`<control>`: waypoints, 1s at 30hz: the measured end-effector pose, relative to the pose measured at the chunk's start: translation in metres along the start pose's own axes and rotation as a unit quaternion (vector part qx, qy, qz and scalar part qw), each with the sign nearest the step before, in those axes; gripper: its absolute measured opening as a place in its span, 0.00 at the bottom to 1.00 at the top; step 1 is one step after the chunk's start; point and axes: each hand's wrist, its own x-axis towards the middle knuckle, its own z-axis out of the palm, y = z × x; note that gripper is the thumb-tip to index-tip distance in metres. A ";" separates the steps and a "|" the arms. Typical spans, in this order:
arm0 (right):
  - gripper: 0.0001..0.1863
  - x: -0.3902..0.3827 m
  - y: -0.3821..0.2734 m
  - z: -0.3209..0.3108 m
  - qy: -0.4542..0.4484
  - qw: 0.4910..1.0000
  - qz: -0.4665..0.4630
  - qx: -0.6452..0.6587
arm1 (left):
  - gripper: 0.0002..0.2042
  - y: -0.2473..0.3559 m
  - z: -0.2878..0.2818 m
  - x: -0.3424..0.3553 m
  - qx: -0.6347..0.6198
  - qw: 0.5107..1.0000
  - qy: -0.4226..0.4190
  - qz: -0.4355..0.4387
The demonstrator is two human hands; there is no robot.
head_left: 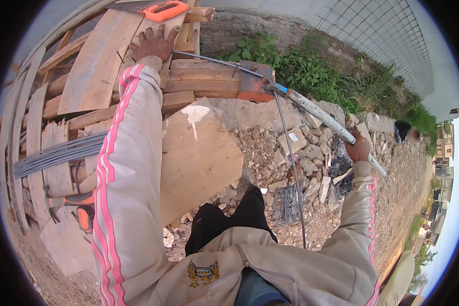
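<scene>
My left hand lies flat on the wooden boards with its fingers spread. A thin steel rod emerges beside its palm and runs right; whether it passes under the hand is hidden. The rod reaches the blue-marked head of a long whitish pipe bar, set at the right end of the wooden bench. From there a rod length slants down toward my jacket. My right hand is closed round the pipe bar near its far end. Nails stick up from the boards near my left hand.
An orange-handled saw lies beyond my left hand. Left are bundled rods, a hammer and a tape measure. A plywood sheet, rubble and bent wire pieces lie below. Wire mesh leans behind.
</scene>
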 end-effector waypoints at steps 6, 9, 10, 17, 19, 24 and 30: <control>0.19 -0.041 -0.041 -0.031 -0.026 0.995 0.095 -0.029 | 0.40 -0.001 0.002 -0.002 -0.013 1.000 0.010 0.003; 0.19 -0.068 -0.055 -0.038 -0.019 0.991 0.122 -0.048 | 0.40 0.002 0.001 0.000 -0.019 1.000 0.011 -0.003; 0.19 -0.077 -0.058 -0.040 -0.010 0.989 0.132 -0.057 | 0.40 0.005 0.003 0.001 -0.023 1.000 0.011 -0.003; 0.18 -0.114 -0.091 -0.050 0.000 0.984 0.165 -0.062 | 0.43 -0.001 0.002 0.005 -0.038 0.999 -0.005 -0.005; 0.17 -0.119 -0.101 -0.055 0.001 0.981 0.180 -0.068 | 0.43 -0.001 0.000 0.004 -0.038 0.999 -0.007 -0.006; 0.16 -0.103 -0.088 -0.056 -0.015 0.984 0.172 -0.046 | 0.42 0.004 -0.005 0.001 -0.044 0.999 -0.012 -0.003; 0.18 -0.087 -0.074 -0.054 -0.056 0.986 0.145 -0.057 | 0.41 -0.003 0.000 0.001 -0.024 1.000 -0.015 -0.003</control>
